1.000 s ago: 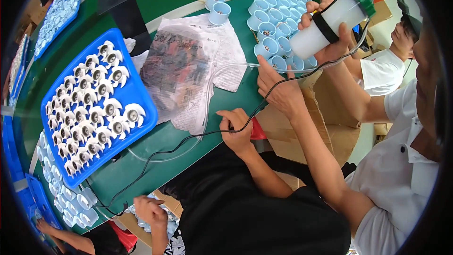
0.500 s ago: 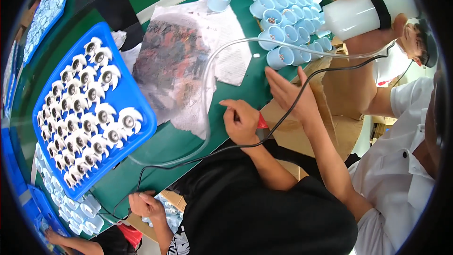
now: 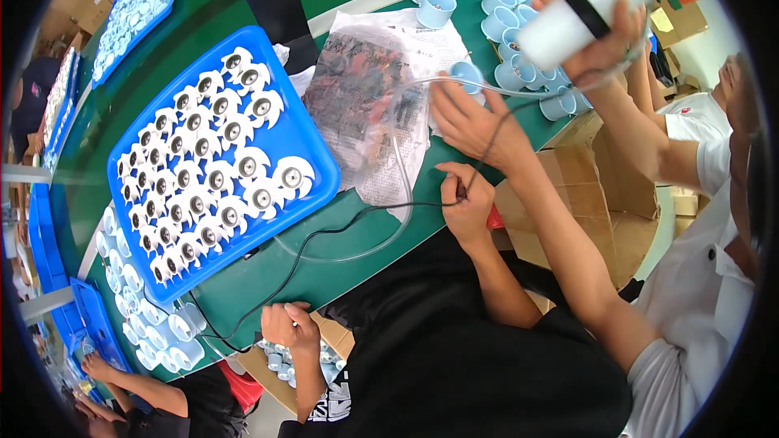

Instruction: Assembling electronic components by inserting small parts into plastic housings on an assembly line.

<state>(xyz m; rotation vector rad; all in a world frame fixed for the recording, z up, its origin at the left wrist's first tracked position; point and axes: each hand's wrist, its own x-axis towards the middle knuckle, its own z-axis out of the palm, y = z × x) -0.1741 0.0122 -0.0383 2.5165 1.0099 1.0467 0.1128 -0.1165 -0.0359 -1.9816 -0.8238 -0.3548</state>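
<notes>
My left hand (image 3: 286,329) is closed in a fist at the table's near edge, with nothing visible in it. Further right, my right hand (image 3: 468,204) is curled shut beside the edge, and I see nothing held there. A thin black cable (image 3: 324,233) crosses at its fingers. A co-worker in white touches a light-blue cup (image 3: 466,77) on printed paper with one hand (image 3: 479,126). That person's other hand (image 3: 608,40) grips a white bottle (image 3: 560,28) with a black band and green cap. A clear tube (image 3: 403,164) curves across the paper.
Left of the paper, a blue tray (image 3: 326,186) carries rows of white fan wheels (image 3: 261,109). Light-blue cups (image 3: 514,73) crowd the far right; more cups (image 3: 166,332) stand at the near left. An open cardboard box (image 3: 592,178) sits beside the table. Another person's hand (image 3: 99,367) shows lower left.
The view has shifted, sliding the scene rightward. The co-worker's lower hand has moved from beside the cup cluster to a cup on the paper. The bottle is tilted differently. My hands stay closed.
</notes>
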